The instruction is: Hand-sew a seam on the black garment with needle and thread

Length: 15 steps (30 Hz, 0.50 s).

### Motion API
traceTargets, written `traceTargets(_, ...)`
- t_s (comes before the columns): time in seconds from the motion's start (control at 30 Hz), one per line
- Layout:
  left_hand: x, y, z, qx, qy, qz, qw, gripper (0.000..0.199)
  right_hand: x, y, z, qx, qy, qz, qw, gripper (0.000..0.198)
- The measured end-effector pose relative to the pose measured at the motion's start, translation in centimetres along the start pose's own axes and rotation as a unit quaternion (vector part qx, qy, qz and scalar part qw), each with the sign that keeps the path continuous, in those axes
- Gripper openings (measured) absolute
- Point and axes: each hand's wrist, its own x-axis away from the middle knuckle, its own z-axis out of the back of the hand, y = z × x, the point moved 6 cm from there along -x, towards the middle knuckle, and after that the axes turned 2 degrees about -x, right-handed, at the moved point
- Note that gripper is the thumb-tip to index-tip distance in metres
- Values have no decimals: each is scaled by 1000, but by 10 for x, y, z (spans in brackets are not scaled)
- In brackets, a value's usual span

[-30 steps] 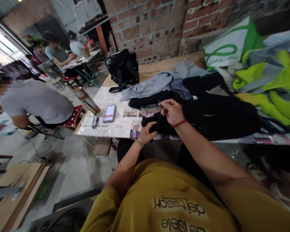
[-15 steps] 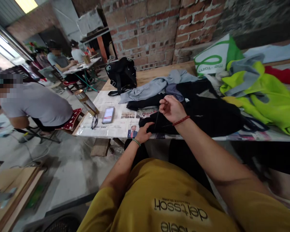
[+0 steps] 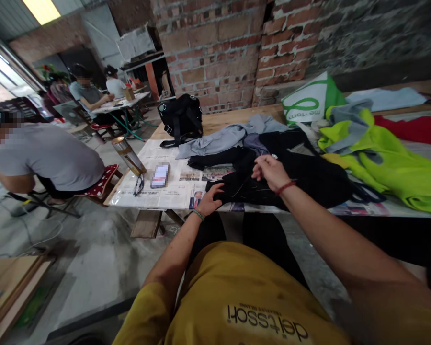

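A black garment lies in folds along the front edge of the table. My left hand rests on its left end, fingers stretched out and thumb apart. Over the middle of the cloth, my right hand is raised a little with thumb and fingertips pinched together. A thin thread runs from the cloth near my left hand towards that pinch. Whether a needle is between the fingertips is too small to tell.
Newspaper under clear plastic covers the table. On it are a phone, a metal flask, a black bag, grey clothing, a yellow-green garment and a green-white bag. A person sits at left.
My right hand has moved right and lower over the black garment, still pinched. My left hand stays on the cloth's left end. The view has shifted slightly.
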Motion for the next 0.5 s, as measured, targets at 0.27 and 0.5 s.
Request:
traceTargets(0.27,17,5,20,-124,-5,-12,992,56,72,39,8,463,-32,270,844,28)
traceTargets(0.5,6,-1,18,-117,50,12,992,33,48,40,46,479,89,262,833,33)
